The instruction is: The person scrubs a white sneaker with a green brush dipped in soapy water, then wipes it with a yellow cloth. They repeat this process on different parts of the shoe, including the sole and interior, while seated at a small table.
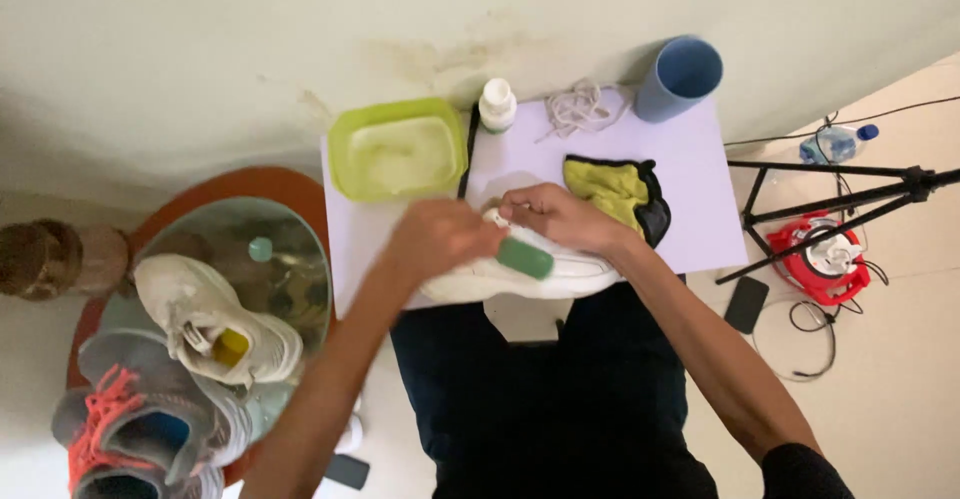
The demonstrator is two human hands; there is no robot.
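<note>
A white sneaker (560, 277) lies on its side on the near edge of a small white table (690, 209). My left hand (440, 239) is closed around a green-handled brush (526, 257) held against the shoe's upper. My right hand (555, 214) grips the top of the shoe near its opening and holds it steady. The shoe's front end is hidden under my left hand.
On the table stand a lime-green basin (398, 149), a white bottle (497, 105), loose white laces (580, 109), a blue cup (680, 79) and a yellow-black cloth (615, 189). A round glass side table (290, 259) at the left carries several sneakers (215, 324). A tripod (850, 199), red cable reel (825, 259) and phone (746, 304) sit at the right.
</note>
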